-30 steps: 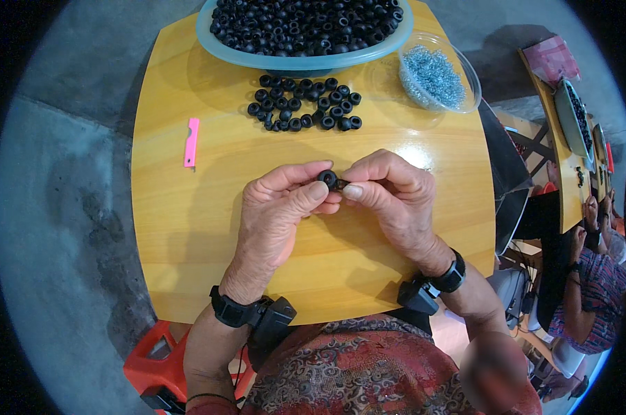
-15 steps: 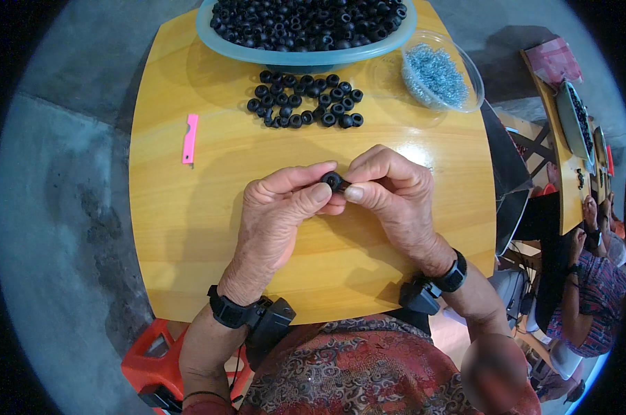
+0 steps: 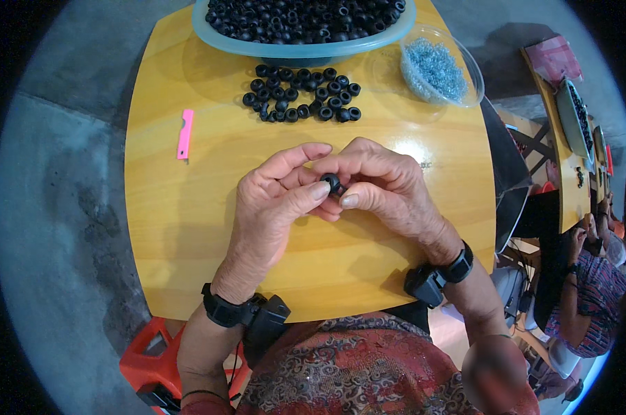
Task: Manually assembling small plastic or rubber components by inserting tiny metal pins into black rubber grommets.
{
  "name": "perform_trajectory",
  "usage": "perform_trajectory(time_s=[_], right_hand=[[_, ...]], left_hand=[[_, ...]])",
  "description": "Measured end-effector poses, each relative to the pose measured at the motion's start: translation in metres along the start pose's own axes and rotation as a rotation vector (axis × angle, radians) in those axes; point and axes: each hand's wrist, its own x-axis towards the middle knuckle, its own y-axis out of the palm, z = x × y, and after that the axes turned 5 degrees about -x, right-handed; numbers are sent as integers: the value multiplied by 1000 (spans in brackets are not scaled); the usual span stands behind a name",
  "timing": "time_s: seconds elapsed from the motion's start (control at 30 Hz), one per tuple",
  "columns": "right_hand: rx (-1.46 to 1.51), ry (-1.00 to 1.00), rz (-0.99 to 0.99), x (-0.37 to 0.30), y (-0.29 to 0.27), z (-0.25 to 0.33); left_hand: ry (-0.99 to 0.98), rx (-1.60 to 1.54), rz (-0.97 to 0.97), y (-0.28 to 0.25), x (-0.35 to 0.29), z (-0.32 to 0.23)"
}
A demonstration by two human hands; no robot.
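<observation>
A small black ring-shaped part (image 3: 331,182) with a hole in it is held above the table, in front of my body. My left hand (image 3: 263,199) grips it from the left between thumb and fingers, with the index finger raised clear. On the right side, my right hand (image 3: 393,184) closes its thumb and curled fingers around the part's edge. What lies between the right fingertips is partly hidden. Beyond the hands, a loose group of similar black parts (image 3: 302,110) rests on the yellow table (image 3: 188,228).
A pale blue basin (image 3: 306,50) full of black parts stands at the far edge. Beside it is a clear bowl (image 3: 473,88) of shiny, coiled-looking metal pieces. A pink cutter (image 3: 185,135) lies at left. Another person (image 3: 583,304) sits at a table on the right.
The black part has turned a little between my fingers. My right index finger has shifted left over it, and my left index finger has lifted away. The view has shifted slightly.
</observation>
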Motion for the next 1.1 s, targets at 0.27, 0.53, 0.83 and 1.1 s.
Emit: perform_trajectory(time_s=[0.27,0.53,0.83,1.1], right_hand=[[76,-79,7,-2,3,6],[-59,-126,-67,3,8,3],[61,-138,25,2,0,5],[-43,-178,122,0,-8,10]], left_hand=[[-57,-10,36,-4,-2,3],[-14,23,8,-6,-1,9],[53,-13,58,-5,1,8],[69,68,96,-4,3,6]])
